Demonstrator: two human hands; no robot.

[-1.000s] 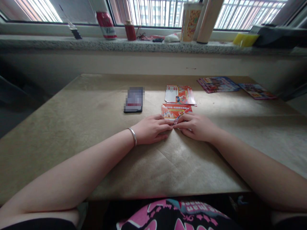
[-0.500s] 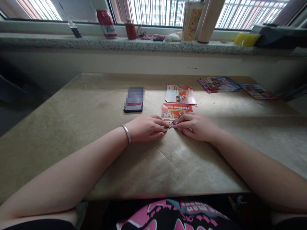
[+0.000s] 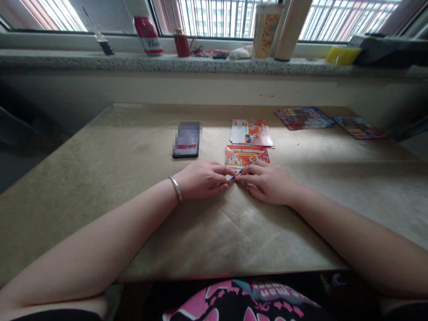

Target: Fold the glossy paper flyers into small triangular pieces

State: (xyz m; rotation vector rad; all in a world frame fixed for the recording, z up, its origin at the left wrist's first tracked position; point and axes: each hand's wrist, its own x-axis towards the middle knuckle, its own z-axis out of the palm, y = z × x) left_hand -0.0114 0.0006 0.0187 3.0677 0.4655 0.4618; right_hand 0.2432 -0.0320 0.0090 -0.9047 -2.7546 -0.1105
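An orange-red printed flyer (image 3: 245, 154) lies on the table right in front of me, with a diagonal edge turned up across its lower part. At its lower left corner, the fingertips of my left hand (image 3: 209, 180) press close together on the paper; a silver bangle circles that wrist. My right hand (image 3: 267, 180) has its fingers bent onto the turned-up edge, its fingertips almost meeting the left ones. The flyer's lower right part is hidden under my right hand. Just beyond the flyer is a stack of similar flyers (image 3: 252, 132).
A phone (image 3: 187, 140) lies left of the flyers. Colourful printed sheets (image 3: 306, 118) and another small pile (image 3: 361, 128) lie at the far right. On the windowsill (image 3: 207, 67) stand a red can (image 3: 148, 35), a red jar (image 3: 181, 44) and a tall clear container (image 3: 265, 31).
My right hand has shifted slightly left and toward me. More of the flyer's upper right shows now, and its turned-up part looks narrower. My left hand stays nearly in place.
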